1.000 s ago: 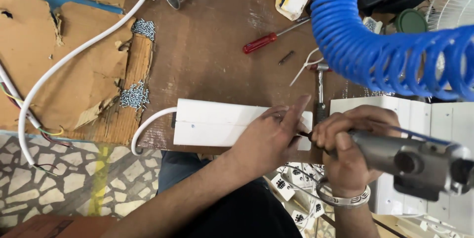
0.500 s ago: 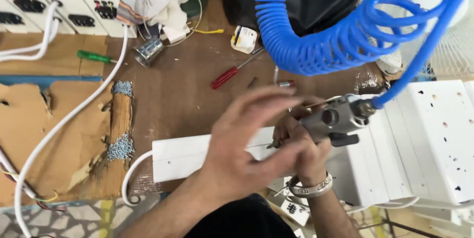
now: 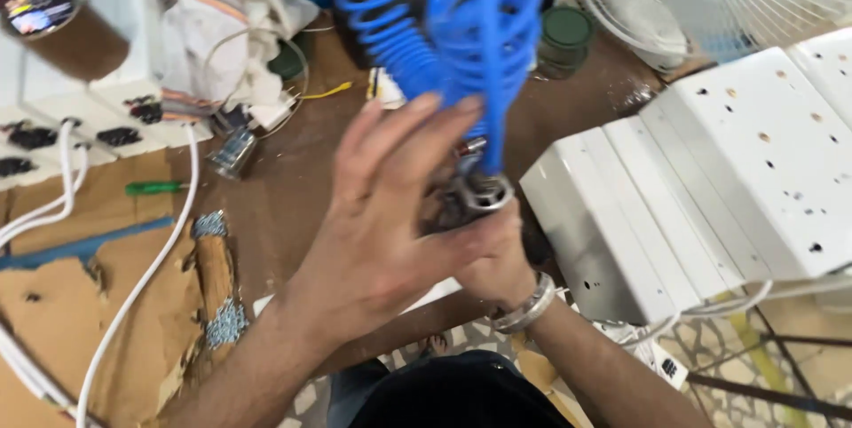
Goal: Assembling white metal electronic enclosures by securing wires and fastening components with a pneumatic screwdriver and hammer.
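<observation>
Right hand (image 3: 497, 255) grips the rigid, weighty air tool (image 3: 470, 193); springy hose (image 3: 444, 29) at twelve o'clock; left hand (image 3: 386, 215) spread open.

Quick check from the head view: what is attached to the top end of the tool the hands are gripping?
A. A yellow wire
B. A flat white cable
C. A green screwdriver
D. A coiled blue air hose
D: the coiled blue air hose runs down into the metal end of the tool, which the right hand grips while the left hand covers it.
</observation>
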